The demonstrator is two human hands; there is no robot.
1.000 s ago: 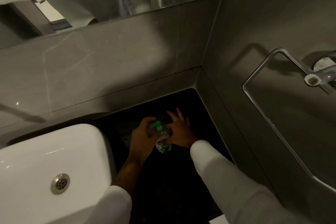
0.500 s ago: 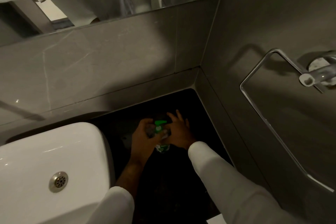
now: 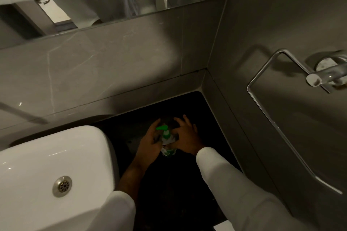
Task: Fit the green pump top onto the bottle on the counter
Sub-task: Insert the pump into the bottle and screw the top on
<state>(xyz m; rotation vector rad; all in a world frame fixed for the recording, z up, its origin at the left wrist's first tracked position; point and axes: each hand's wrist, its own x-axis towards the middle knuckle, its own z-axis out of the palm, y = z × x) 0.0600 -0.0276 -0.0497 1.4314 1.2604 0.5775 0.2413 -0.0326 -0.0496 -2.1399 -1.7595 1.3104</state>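
A small bottle [image 3: 168, 151] with a green and white label stands on the black counter [image 3: 169, 184] near the corner. The green pump top [image 3: 163, 130] sits on the bottle's neck, nozzle pointing left. My left hand [image 3: 150, 142] wraps the bottle's left side, fingers up near the pump. My right hand [image 3: 185, 138] holds the bottle's right side at the neck, with its outer fingers spread. Most of the bottle's body is hidden between the hands.
A white basin [image 3: 52, 172] with a metal drain [image 3: 62, 186] lies at the left. Grey tiled walls close the corner behind and to the right. A chrome towel ring [image 3: 277, 118] hangs on the right wall. A mirror [image 3: 112, 2] runs above.
The pump top has turned so its nozzle now points left and sits more upright on the neck. Both hands stay around the bottle, shifted slightly.
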